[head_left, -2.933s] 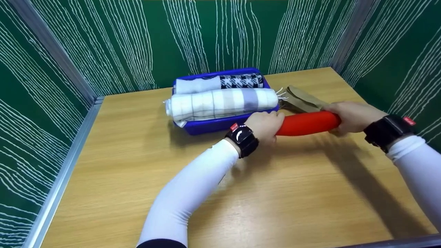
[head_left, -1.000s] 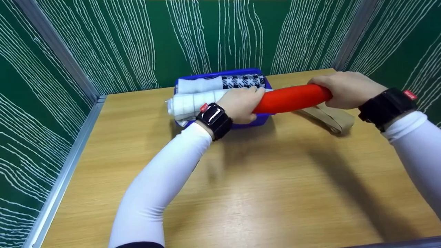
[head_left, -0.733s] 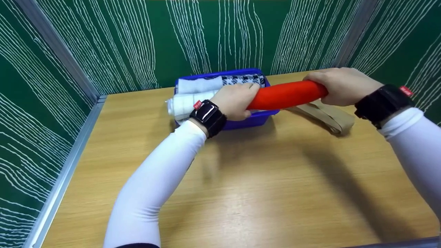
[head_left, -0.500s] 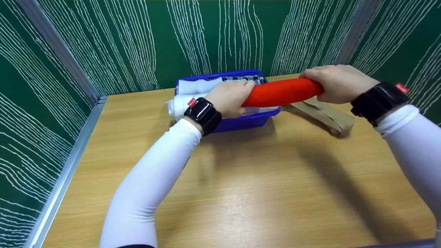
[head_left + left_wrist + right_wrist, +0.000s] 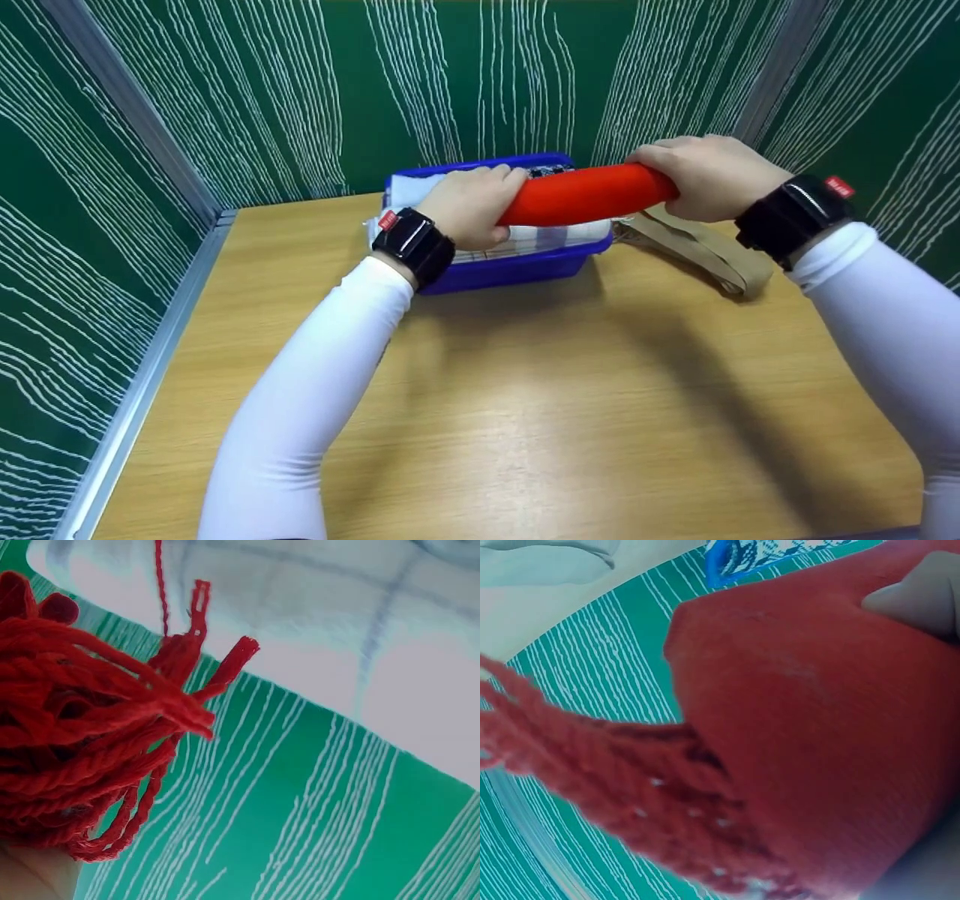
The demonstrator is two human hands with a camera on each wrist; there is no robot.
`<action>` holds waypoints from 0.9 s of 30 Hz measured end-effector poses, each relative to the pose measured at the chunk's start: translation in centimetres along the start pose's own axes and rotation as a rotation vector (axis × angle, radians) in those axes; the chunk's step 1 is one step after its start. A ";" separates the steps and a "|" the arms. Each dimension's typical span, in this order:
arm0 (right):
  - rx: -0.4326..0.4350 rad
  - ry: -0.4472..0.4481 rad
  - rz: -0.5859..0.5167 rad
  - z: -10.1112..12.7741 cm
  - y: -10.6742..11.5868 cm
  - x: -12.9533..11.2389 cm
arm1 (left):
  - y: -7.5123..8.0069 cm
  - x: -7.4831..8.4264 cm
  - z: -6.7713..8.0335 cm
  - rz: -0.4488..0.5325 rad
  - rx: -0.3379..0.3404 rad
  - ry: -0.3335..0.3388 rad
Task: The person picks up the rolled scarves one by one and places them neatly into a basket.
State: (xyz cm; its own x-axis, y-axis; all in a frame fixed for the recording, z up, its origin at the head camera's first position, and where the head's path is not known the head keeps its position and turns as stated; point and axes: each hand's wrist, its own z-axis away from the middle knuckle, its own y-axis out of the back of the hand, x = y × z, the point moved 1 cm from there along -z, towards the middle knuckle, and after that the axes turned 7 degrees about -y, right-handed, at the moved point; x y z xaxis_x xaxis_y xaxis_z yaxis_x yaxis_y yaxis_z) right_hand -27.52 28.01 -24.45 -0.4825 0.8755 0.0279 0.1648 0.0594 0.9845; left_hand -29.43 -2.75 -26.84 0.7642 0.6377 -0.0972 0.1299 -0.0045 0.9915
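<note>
A rolled red scarf (image 5: 589, 196) is held up between both hands, over the front part of a blue plastic bin (image 5: 517, 279). My left hand (image 5: 471, 206) grips its left end, where loose red fringe (image 5: 97, 735) hangs out in the left wrist view. Around the right end curls my right hand (image 5: 712, 178); the right wrist view shows twisted tassels (image 5: 630, 780) spilling from the roll there. Inside the bin lie a rolled white plaid scarf (image 5: 566, 236) and a black-and-white houndstooth roll (image 5: 553, 171), both partly hidden behind the red scarf and left hand.
A folded tan fabric strip (image 5: 724, 262) lies on the wooden table (image 5: 525, 420) to the right of the bin. Green walls (image 5: 517, 82) with white wavy lines enclose the back and sides. A metal rail (image 5: 142, 375) runs along the left table edge.
Both hands have lifted the red scarf from the tabletop near the tan strip and carried it left over the bin. The tan strip and bin have stayed in place.
</note>
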 end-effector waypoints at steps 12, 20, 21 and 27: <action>0.030 0.032 -0.021 -1.2 -0.3 -1.1 | 0.3 -1.3 1.5 -0.026 0.014 0.033; 0.054 0.049 -0.032 -2.1 -0.3 -1.5 | 0.8 -2.2 2.3 -0.055 0.016 0.042; 0.055 0.047 -0.034 -2.2 -0.3 -1.5 | 0.9 -2.3 2.3 -0.059 0.016 0.043; 0.039 0.029 -0.039 -2.9 0.0 -2.0 | 1.4 -2.9 2.7 -0.061 0.018 0.051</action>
State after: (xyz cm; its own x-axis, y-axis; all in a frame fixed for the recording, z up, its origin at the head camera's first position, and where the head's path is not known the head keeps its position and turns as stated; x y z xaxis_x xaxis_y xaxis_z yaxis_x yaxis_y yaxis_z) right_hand -29.06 24.89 -24.04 -0.5134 0.8581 -0.0049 0.1783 0.1123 0.9775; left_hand -29.77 -6.73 -25.39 0.7213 0.6757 -0.1522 0.1869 0.0217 0.9821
